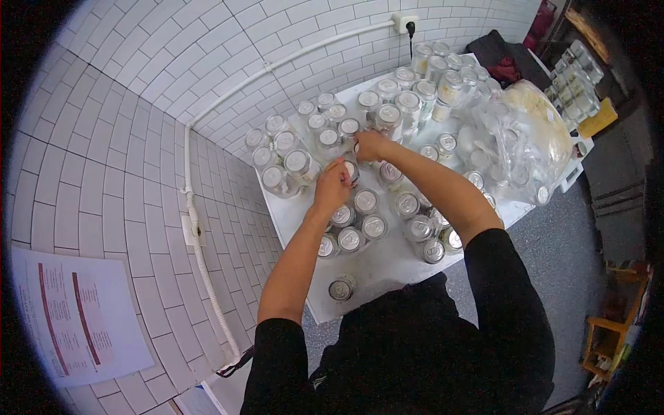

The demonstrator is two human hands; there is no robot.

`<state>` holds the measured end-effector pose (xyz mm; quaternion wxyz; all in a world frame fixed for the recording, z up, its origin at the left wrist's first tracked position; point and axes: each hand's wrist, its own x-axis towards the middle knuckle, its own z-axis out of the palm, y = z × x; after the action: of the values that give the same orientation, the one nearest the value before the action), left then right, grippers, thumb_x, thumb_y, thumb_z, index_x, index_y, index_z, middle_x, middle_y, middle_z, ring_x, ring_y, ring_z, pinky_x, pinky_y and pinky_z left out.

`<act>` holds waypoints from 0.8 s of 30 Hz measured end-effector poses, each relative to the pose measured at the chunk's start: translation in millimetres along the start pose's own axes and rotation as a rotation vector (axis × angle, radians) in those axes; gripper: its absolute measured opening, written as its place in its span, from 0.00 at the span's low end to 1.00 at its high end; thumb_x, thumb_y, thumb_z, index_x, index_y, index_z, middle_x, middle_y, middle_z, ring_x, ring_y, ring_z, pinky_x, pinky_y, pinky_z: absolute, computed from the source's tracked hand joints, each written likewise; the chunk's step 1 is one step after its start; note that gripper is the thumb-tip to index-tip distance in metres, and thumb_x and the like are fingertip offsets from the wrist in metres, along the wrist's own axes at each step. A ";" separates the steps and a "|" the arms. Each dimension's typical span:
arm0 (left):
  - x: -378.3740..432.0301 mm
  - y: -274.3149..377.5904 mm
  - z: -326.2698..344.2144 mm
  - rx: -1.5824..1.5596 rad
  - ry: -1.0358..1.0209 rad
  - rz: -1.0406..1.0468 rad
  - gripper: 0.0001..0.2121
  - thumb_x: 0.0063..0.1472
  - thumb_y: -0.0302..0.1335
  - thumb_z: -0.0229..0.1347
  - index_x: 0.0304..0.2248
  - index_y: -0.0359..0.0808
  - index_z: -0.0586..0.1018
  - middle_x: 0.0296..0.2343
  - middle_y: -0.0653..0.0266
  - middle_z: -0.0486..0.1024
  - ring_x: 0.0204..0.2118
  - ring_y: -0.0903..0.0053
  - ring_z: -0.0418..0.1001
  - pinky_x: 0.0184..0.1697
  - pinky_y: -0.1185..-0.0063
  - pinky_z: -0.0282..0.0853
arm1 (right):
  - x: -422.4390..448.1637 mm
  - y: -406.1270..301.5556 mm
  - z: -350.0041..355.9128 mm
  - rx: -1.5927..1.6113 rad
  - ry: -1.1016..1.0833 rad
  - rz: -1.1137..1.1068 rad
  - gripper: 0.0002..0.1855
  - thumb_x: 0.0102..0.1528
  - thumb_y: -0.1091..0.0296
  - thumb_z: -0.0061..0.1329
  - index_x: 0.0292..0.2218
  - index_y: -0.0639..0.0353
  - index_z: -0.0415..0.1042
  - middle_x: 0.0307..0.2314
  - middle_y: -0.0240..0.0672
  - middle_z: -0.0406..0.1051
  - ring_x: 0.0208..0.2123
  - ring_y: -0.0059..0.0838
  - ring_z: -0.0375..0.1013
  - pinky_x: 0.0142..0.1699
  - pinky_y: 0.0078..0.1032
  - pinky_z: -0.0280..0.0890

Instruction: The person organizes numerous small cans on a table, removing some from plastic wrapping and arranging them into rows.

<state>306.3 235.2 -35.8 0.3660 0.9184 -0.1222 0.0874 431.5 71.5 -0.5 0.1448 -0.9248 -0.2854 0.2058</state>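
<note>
My left hand (333, 182) has its fingers around the upper part of a clear can (350, 171) on the white table (311, 290). Just beyond it, my right hand (370, 146) closes on another can, most of which its fingers cover. Around both hands stand clear cans with round metal pull-tab lids. A group with pale lids (298, 162) is to the left, and more (329, 137) stand right behind my hands. Closer to me is a cluster of cans with silver lids (350, 239). One can (341, 288) stands alone near the front edge.
A clear plastic bag (519, 140) of pale lids or cups covers the table's right end. Cans are stacked two high (450, 85) at the back. Tiled wall (233, 207) with a white conduit (188, 155) borders the left. More packed cans (576, 83) stand beyond the bag.
</note>
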 end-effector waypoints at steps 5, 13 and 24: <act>-5.3 15.2 -11.8 0.097 0.132 0.084 0.06 0.50 0.18 0.57 0.29 0.31 0.74 0.45 0.50 0.74 0.40 0.58 0.75 0.41 0.68 0.72 | -3.2 2.5 10.5 0.104 0.082 0.021 0.33 0.46 0.57 0.55 0.51 0.65 0.68 0.44 0.54 0.72 0.50 0.50 0.70 0.55 0.38 0.64; -180.3 149.0 -71.7 0.546 -0.374 -0.465 0.28 0.54 0.54 0.58 0.34 0.32 0.75 0.29 0.51 0.78 0.33 0.56 0.78 0.37 0.62 0.72 | -171.6 -0.2 -58.6 0.560 0.383 -0.283 0.28 0.56 0.70 0.51 0.57 0.57 0.63 0.46 0.49 0.71 0.48 0.40 0.73 0.50 0.32 0.69; -221.3 132.7 -67.4 -0.216 -0.255 -0.776 0.28 0.55 0.45 0.61 0.45 0.27 0.71 0.28 0.51 0.78 0.24 0.64 0.79 0.25 0.70 0.73 | -368.3 28.1 3.5 1.192 0.456 0.195 0.23 0.57 0.74 0.51 0.54 0.57 0.67 0.42 0.35 0.73 0.40 0.27 0.75 0.42 0.24 0.70</act>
<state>51.9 224.3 43.5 0.4480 0.8560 0.1801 -0.1847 165.9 -166.6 95.4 0.6713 -0.7279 0.0009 0.1396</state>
